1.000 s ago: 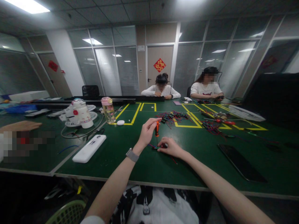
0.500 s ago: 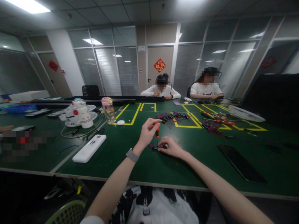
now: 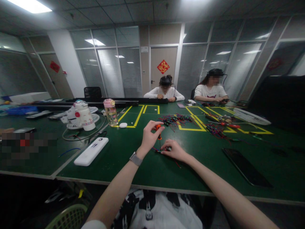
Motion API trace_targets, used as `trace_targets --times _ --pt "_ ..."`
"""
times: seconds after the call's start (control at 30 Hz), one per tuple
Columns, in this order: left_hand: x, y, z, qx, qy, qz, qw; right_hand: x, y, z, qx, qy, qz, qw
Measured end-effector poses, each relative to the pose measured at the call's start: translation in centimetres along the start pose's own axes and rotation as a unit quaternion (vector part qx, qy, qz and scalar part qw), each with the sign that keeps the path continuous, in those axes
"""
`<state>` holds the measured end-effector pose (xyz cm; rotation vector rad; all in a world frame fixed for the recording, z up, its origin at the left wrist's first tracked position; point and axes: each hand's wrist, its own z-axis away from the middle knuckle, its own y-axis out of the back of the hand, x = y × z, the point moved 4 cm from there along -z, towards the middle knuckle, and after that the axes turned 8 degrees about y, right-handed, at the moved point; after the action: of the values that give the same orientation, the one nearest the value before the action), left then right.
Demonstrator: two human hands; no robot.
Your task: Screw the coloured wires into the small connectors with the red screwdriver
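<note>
"While the left hand (image 3: pixel 149 137) pinches that orange-handled screwdriver (image 3: pixel 158 128) upright, thumb and fingers closed round the top of the handle, the blade points straight down at a small wired part (image 3: pixel 159 150) on the green table (image 3: pixel 133 171), just in front of the person."

"And the right hand (image 3: pixel 174 150)?"

"Low and flat, fingertips drawn together on the part, pinning it to the tabletop. Thin red and dark leads trail out from under the palm."

"Looks fiddly."

"I'd say so. The part seems tiny and light, so I'd expect it to skid or spin on that smooth surface unless it is held down. The leads look limp, no use as a handle. The hard body is the place to grip, either side of where the blade sits. The screwdriver looks light and stiff with a slim shaft, and the top of the handle is where fingertips can twirl it. I can't tell whether the tip is seated, and a blade that fine could slip."

"What else is about?"

"A heap of similar wired pieces (image 3: pixel 176 120) farther up the table, well apart from the hands. A white oblong case (image 3: pixel 91 151) lies off to the left and a dark flat phone (image 3: pixel 246 166) to the right. Two other people sit at the far end with their own work."
</note>
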<state>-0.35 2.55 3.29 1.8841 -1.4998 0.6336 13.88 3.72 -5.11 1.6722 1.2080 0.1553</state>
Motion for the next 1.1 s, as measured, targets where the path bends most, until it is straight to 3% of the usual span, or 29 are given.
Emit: trace_targets --times 0.27,0.67,0.93,1.1 --pt "-0.13 -0.26 0.17 -0.067 0.02 0.069 0.995 0.06 -0.01 0.02 -0.002 0.003 -0.004 1.0" --pt "-0.08 -0.11 0.08 -0.004 -0.006 0.016 1.0 0.01 0.03 0.03 -0.002 -0.004 -0.014 1.0" --pt "0.17 -0.24 0.23 -0.059 0.006 0.054 0.997 -0.23 0.12 0.03 0.001 0.003 -0.027 1.0" --pt "-0.04 -0.3 0.16 -0.052 0.018 0.062 0.997 -0.33 0.19 0.06 0.002 0.004 -0.021 1.0"
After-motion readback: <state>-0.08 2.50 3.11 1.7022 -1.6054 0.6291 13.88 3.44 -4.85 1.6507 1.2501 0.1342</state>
